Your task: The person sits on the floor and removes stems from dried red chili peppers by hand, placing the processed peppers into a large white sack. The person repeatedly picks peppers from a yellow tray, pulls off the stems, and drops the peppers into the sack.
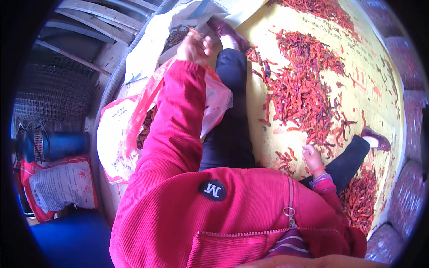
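My left hand [194, 48] is raised at the upper left, by the mouth of a white sack [144, 50] with dark dried chilies [176, 35] inside. Its fingers are bent, and something reddish shows at the fingertips, too blurred to name. Below my left forearm a pink and clear plastic bag [218, 100] lies against the leg, with more red chilies [147, 125] beside it. My right hand [311, 156], with a red band at the wrist, has curled fingers just below a large heap of red dried chilies [301, 90]. Whether it holds a chili cannot be told.
Yellow printed sheeting [365, 57] spreads under the outstretched legs. Other chili heaps lie at the top [321, 10] and lower right [360, 197]. Filled clear bags [407, 194] line the right edge. At left are a blue cylinder [67, 145], a printed sack [62, 184], wire mesh [50, 92] and wooden slats [100, 16].
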`<state>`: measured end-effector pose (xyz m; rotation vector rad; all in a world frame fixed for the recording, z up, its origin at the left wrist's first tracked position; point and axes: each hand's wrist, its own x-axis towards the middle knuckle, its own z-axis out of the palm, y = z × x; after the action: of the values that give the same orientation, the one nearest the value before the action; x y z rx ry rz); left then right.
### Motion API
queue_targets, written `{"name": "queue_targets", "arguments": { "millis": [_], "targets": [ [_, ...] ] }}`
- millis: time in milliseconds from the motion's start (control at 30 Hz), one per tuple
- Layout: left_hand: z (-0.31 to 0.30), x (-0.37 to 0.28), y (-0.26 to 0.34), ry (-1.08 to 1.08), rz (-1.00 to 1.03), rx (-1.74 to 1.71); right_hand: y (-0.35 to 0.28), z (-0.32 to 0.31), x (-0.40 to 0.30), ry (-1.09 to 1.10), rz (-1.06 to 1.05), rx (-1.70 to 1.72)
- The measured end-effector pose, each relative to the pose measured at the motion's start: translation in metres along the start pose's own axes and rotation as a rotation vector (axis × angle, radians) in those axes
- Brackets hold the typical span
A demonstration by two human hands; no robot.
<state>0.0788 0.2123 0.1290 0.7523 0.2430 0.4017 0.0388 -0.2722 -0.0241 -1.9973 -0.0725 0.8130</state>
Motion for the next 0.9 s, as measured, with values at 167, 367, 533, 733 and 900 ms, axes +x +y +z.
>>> {"name": "queue_targets", "arguments": {
  "millis": [167, 367, 533, 733, 900],
  "targets": [
    [0.004, 0.015, -0.013, 0.266, -0.071, -0.192, 0.016, 0.000, 0.005, 0.005, -0.014, 0.042],
    [0.006, -0.015, -0.034, -0.257, -0.358, -0.115, 0.025, -0.016, 0.012, 0.061, -0.293, -0.072],
    [0.052, -0.096, -0.131, -0.223, -0.537, 0.366, 0.013, -0.050, 0.005, 0.219, -0.151, -0.059],
    [0.038, -0.160, -0.208, -0.420, -0.987, 0.492, -0.004, -0.059, 0.019, 0.501, -0.274, -0.175],
    [0.027, -0.154, -0.222, -0.396, -1.066, 0.513, -0.021, -0.063, 0.055, 0.495, -0.250, -0.517]
  ]
}}
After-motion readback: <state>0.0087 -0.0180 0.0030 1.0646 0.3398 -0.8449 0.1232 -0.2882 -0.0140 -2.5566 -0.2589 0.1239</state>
